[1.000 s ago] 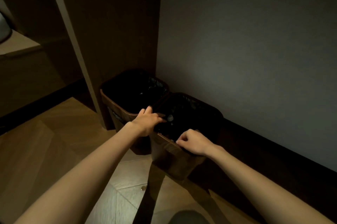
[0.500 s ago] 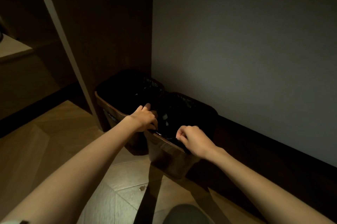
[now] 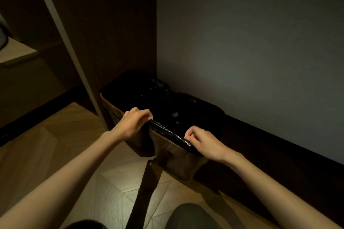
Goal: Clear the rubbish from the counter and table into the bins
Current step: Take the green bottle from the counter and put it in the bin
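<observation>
— Left side?
— My left hand [image 3: 134, 124] has its grip pinched on the black liner [image 3: 167, 131] at the right bin's [image 3: 176, 156] near rim, beside the left bin [image 3: 119, 109].
— Right?
— My right hand [image 3: 203, 144] grips the same liner edge, fingers closed. Both bins stand on the floor against the wall.

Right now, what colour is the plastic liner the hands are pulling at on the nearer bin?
Glossy black plastic liner, seen in the head view.
</observation>
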### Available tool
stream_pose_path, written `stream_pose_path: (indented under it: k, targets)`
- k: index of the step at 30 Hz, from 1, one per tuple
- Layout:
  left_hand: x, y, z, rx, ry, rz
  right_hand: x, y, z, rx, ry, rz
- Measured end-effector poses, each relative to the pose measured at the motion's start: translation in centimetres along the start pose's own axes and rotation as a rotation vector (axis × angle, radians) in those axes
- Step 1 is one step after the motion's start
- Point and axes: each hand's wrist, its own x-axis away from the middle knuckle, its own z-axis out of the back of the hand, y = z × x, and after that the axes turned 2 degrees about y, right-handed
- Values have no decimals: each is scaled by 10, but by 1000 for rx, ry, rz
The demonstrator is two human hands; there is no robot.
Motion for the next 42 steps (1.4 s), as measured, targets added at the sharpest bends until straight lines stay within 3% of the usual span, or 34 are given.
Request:
stream_pose_path:
  k: [3,8,11,14,20,23,28,34,42]
  targets:
    - [6,0,2,-87,-11,-58,2,-3,-3,51,-14,42]
    - [19,15,-8,50,156,55,2,-13,-1,81,35,116]
    - [19,20,-16,-99,14,-19,1,-8,-11,244,-7,149]
    - [19,20,-25,-262,-192,-95,7,2,-23,225,-62,106]
    - [12,34,-24,-403,-271,-60,8,13,-24,220,-191,-10]
    - [6,30,-22,-388,-289,-70,-5,9,-16,160,-112,-30]
    - [7,29,-6,-205,-100,-58,-19,-2,-4,148,70,-128]
    - [29,62,43,-90,-92,127,3,-78,11,191,128,-116]
    - [85,127,184,-104,-139,432,41,-231,67,150,9,3]
